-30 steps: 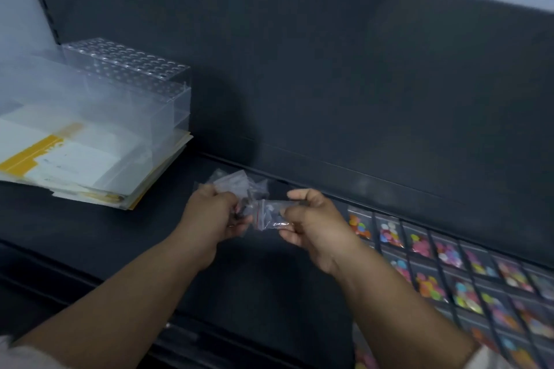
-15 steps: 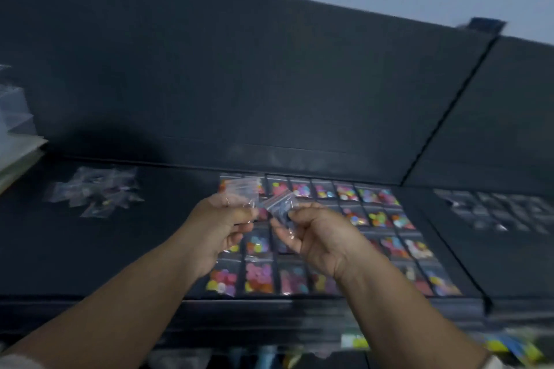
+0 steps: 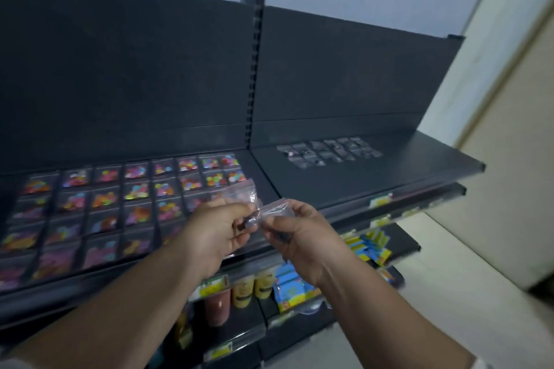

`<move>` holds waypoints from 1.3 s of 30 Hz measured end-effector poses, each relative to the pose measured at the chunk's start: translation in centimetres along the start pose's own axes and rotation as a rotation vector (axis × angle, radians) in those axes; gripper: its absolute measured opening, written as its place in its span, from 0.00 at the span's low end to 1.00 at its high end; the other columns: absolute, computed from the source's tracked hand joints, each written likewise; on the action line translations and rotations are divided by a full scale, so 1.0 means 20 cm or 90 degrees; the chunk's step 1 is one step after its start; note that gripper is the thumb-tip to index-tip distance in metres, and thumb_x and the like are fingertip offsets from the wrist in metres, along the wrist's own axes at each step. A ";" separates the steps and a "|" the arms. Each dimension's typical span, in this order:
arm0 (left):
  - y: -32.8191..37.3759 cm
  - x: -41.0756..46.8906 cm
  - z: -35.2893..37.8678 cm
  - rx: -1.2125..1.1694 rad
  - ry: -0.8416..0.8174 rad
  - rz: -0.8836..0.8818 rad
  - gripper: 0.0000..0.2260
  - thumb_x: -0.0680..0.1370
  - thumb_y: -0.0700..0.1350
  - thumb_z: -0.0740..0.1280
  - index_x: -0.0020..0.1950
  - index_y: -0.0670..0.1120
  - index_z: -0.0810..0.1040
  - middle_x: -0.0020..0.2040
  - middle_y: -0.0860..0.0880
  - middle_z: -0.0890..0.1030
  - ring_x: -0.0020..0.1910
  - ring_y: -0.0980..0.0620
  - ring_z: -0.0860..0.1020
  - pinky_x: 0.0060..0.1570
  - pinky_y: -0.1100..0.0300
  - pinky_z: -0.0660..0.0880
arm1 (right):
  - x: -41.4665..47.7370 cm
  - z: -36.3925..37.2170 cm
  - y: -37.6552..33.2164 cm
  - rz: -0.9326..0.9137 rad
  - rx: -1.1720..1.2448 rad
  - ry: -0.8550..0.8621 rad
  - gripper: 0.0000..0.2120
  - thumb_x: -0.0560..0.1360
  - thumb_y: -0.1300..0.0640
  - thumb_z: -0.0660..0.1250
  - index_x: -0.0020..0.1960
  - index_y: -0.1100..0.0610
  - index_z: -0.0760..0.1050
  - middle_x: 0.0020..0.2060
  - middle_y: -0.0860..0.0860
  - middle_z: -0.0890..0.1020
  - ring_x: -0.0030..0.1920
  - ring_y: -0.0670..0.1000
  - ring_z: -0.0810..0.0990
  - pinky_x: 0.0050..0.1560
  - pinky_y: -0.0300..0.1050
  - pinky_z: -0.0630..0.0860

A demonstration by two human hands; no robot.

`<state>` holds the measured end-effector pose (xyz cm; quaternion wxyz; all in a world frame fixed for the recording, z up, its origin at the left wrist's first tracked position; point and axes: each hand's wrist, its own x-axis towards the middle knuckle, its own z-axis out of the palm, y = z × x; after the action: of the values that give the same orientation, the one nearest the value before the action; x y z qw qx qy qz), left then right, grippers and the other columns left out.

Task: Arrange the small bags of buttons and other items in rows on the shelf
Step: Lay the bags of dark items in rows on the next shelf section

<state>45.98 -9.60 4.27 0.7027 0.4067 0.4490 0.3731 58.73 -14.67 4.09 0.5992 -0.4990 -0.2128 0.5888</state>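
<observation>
1. Dark shelf (image 3: 389, 168): two bays split by a slotted upright (image 3: 253, 69); tall back panel (image 3: 120, 69) closing off the rear; front lip (image 3: 374, 199) running just beyond both hands; right end open toward a cream wall (image 3: 494, 129).
2. Left bay: grid of colourful button bags (image 3: 135, 204), flat, in tidy rows, reaching nearly to the upright; little bare room there, perhaps a strip at the front right corner, partly hidden behind the hands.
3. Right bay: smaller block of clear bags (image 3: 329, 151), in short rows close to the back panel; contents too dark and blurred to name; wide bare shelf in front of and to the right of the block; likeliest landing ground, judging by the layout.
4. Lower shelves: bottles (image 3: 248, 284) and blue-and-yellow packs (image 3: 290, 287); no part of this job.
5. Left hand (image 3: 215, 234): fingers curled round a bunch of small clear bags (image 3: 239, 192); bunch poking up past the knuckles, held in the air over the front right of the colourful grid, not resting on it.
6. Right hand (image 3: 302, 237): thumb and forefinger pinching a single clear bag (image 3: 275, 208), touching the bunch at one end.
7. Step in hand, by judgement: peeling one bag off the bunch ahead of placing; most of the stock apparently down already.
8. Next, by judgement: free the bag fully; carry it right, past the upright; lay it flat, squared against the last bag of a row; light touch wanted; slippery film, neighbours easily nudged out of line; no sweeping near the front lip.
</observation>
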 end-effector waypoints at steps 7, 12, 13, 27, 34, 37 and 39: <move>-0.09 0.03 0.41 0.041 -0.071 -0.029 0.03 0.76 0.37 0.67 0.42 0.42 0.77 0.33 0.46 0.80 0.34 0.48 0.79 0.36 0.58 0.75 | -0.06 -0.34 -0.11 -0.098 0.012 0.102 0.29 0.68 0.76 0.67 0.65 0.59 0.66 0.53 0.62 0.79 0.43 0.55 0.82 0.49 0.47 0.80; -0.10 0.18 0.55 0.091 -0.088 -0.042 0.05 0.76 0.40 0.67 0.40 0.45 0.76 0.36 0.47 0.79 0.38 0.47 0.80 0.34 0.59 0.74 | 0.01 -0.50 -0.20 -0.123 -0.001 0.165 0.24 0.68 0.77 0.65 0.60 0.60 0.70 0.47 0.59 0.81 0.44 0.54 0.80 0.47 0.46 0.79; -0.09 0.22 0.57 0.086 -0.089 -0.048 0.05 0.76 0.40 0.67 0.40 0.46 0.75 0.36 0.48 0.78 0.37 0.48 0.80 0.34 0.59 0.73 | 0.04 -0.53 -0.21 -0.121 -0.011 0.176 0.23 0.68 0.77 0.65 0.59 0.60 0.71 0.47 0.58 0.81 0.43 0.54 0.80 0.46 0.46 0.79; 0.00 0.89 0.68 0.211 -0.048 -0.053 0.01 0.75 0.40 0.69 0.45 0.44 0.78 0.39 0.45 0.78 0.34 0.52 0.73 0.33 0.62 0.71 | 0.59 -0.69 -0.50 -0.100 -0.244 0.248 0.06 0.74 0.69 0.63 0.40 0.62 0.74 0.27 0.54 0.75 0.21 0.44 0.69 0.25 0.34 0.67; -0.02 1.07 0.68 0.243 -0.001 -0.038 0.05 0.77 0.37 0.65 0.42 0.43 0.75 0.35 0.47 0.77 0.33 0.52 0.75 0.30 0.64 0.70 | 0.89 -0.76 -0.56 -0.048 -0.296 0.219 0.09 0.74 0.69 0.65 0.39 0.58 0.71 0.29 0.53 0.76 0.23 0.46 0.71 0.24 0.35 0.69; -0.04 1.14 0.71 0.266 0.035 -0.037 0.08 0.78 0.37 0.63 0.38 0.44 0.74 0.33 0.46 0.76 0.31 0.52 0.74 0.28 0.66 0.69 | 1.04 -0.83 -0.58 -0.040 -0.308 0.199 0.10 0.73 0.69 0.66 0.38 0.58 0.70 0.31 0.54 0.76 0.30 0.50 0.72 0.31 0.41 0.71; -0.07 1.18 0.74 0.273 0.060 -0.034 0.09 0.77 0.38 0.63 0.37 0.45 0.73 0.35 0.45 0.76 0.31 0.52 0.74 0.28 0.65 0.70 | 1.12 -0.87 -0.59 -0.037 -0.340 0.181 0.11 0.73 0.69 0.66 0.37 0.57 0.70 0.30 0.53 0.75 0.30 0.50 0.73 0.31 0.41 0.73</move>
<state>67.59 7.32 -0.68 0.5876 0.5171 0.5612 0.2690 84.04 2.09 -0.44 0.4873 -0.7101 -0.2884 0.4185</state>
